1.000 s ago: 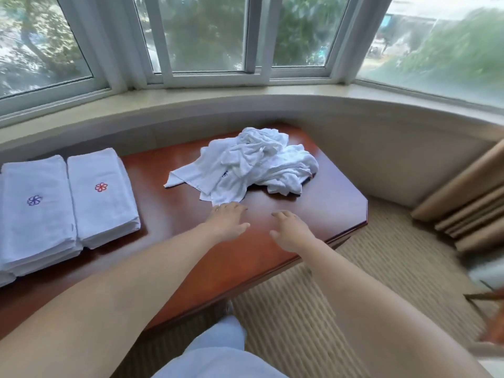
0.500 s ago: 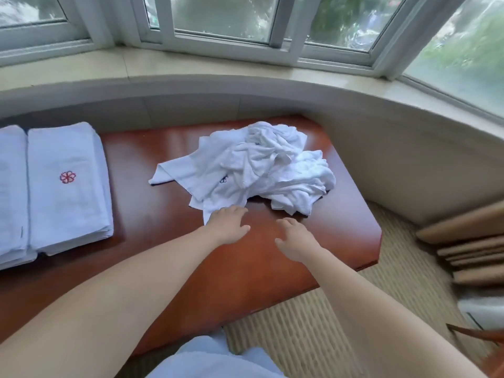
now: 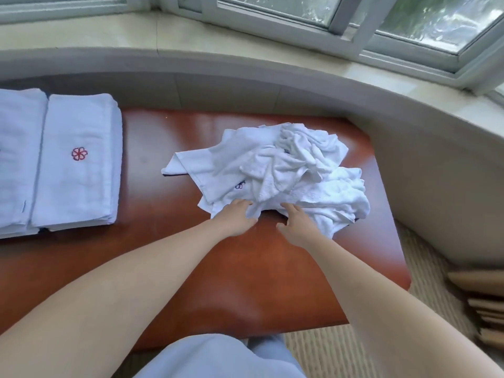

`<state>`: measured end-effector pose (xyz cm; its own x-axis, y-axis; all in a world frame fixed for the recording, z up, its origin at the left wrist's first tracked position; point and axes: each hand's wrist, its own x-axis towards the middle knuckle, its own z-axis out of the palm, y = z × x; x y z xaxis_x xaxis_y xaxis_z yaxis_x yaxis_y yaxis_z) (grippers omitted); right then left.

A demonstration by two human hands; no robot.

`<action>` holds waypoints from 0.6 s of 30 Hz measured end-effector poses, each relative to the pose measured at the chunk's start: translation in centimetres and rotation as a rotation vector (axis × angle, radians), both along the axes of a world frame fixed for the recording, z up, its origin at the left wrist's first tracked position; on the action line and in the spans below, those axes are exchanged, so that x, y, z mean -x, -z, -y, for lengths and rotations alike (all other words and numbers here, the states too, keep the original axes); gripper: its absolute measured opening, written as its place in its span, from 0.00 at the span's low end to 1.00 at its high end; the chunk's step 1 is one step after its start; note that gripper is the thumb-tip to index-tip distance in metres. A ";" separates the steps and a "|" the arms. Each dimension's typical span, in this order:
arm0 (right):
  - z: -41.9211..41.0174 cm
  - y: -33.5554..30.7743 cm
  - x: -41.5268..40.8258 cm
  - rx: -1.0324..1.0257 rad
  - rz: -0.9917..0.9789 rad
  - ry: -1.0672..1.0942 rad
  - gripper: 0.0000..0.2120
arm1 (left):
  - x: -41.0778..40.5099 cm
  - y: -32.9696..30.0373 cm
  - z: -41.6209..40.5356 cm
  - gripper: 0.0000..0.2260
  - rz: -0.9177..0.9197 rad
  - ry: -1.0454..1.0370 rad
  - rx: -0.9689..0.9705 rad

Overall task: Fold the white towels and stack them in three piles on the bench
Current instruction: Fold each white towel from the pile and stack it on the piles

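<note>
Both hands reached the near edge of the crumpled towel heap [image 3: 283, 173] on the bench [image 3: 245, 282]: the left hand [image 3: 236, 218] pinched a fold of cloth, while the right hand [image 3: 296, 226] lay with loose, spread fingers touching the heap. Bare wood lay open between the heap and the folded pile with the red flower [image 3: 77, 162]. A second folded pile [image 3: 19, 159] was cut off at the left edge. Behind, the curved sill [image 3: 272, 58] closed in the bench's far side.
</note>
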<state>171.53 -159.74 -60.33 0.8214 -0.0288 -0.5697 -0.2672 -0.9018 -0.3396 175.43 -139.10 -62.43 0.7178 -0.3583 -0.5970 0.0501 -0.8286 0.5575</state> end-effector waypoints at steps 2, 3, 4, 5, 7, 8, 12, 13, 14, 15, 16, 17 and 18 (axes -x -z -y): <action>1.2 0.3 -1.9 -0.070 0.011 0.069 0.35 | -1.0 0.5 1.2 0.25 -0.005 -0.046 0.029; 1.8 0.4 -2.8 -0.108 0.016 0.092 0.36 | -1.4 1.0 1.9 0.25 0.001 -0.062 0.028; 2.3 0.5 -3.7 -0.132 0.019 0.096 0.36 | -1.7 1.4 2.5 0.26 0.006 -0.078 0.021; 2.9 0.7 -4.7 -0.139 0.018 0.079 0.37 | -1.9 1.7 3.1 0.28 0.007 -0.100 0.011; 3.8 1.1 -6.5 -0.122 0.003 0.014 0.38 | -2.2 2.1 4.3 0.30 0.003 -0.158 0.001; 4.2 1.4 -7.2 -0.104 -0.011 -0.019 0.38 | -2.2 2.2 5.0 0.30 -0.008 -0.184 0.006; 5.9 1.1 -8.8 0.007 0.001 -0.105 0.35 | -2.1 2.0 7.4 0.29 -0.004 -0.219 -0.007; 6.4 0.8 -9.1 0.015 0.074 -0.118 0.32 | -2.2 1.7 7.8 0.29 0.006 -0.229 -0.012; 6.9 0.3 -9.4 0.011 0.161 -0.129 0.29 | -2.3 1.3 8.3 0.30 0.016 -0.243 -0.011; 7.4 -0.3 -9.9 0.000 0.244 -0.142 0.24 | -2.4 0.9 8.7 0.31 0.024 -0.259 -0.007; 7.8 -1.0 -10.4 -0.018 0.313 -0.156 0.20 | -2.7 0.3 9.0 0.33 0.033 -0.273 -0.005; 8.2 -1.8 -10.9 -0.046 0.367 -0.162 0.16 | -3.0 -0.3 9.4 0.35 0.049 -0.285 -0.007; 8.6 -2.8 -11.5 -0.091 0.410 -0.156 0.12 | -3.4 -1.0 9.9 0.37 0.070 -0.294 -0.012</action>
<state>183.03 -168.33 -57.50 0.9703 0.1489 -0.1907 0.0432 -0.8822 -0.4688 178.80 -148.96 -61.39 0.8295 -0.1220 -0.5450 0.2505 -0.7910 0.5583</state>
